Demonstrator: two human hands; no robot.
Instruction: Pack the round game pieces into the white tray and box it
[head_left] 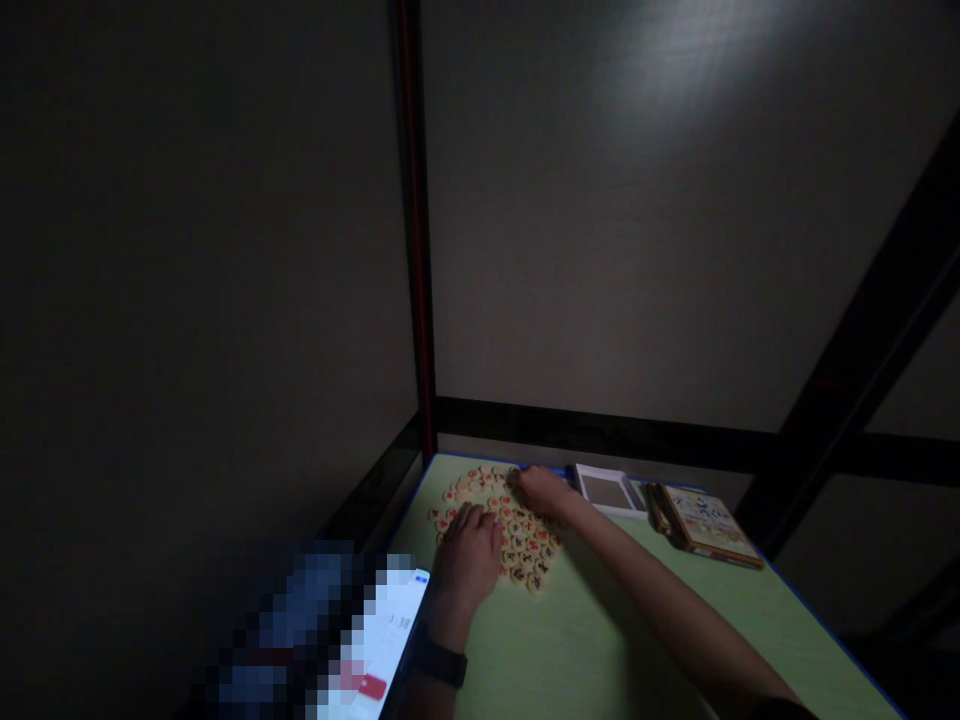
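Many round wooden Chinese chess pieces (517,545) with red and black characters lie spread across the green tabletop (570,640). My left hand (474,548), a dark band on its wrist, rests palm down over the left part of the pieces with its fingers stretched out. Farther back, my right hand (543,490) reaches in from the right, fingers curled down among the pieces at the far edge of the spread. What its fingertips hold, if anything, is hidden.
Behind my right hand stands a white open box tray (611,490). A flat box with a printed lid (712,525) lies to its right. At the lower left is a lit phone screen (390,640), partly blurred. Walls enclose the table's back and left.
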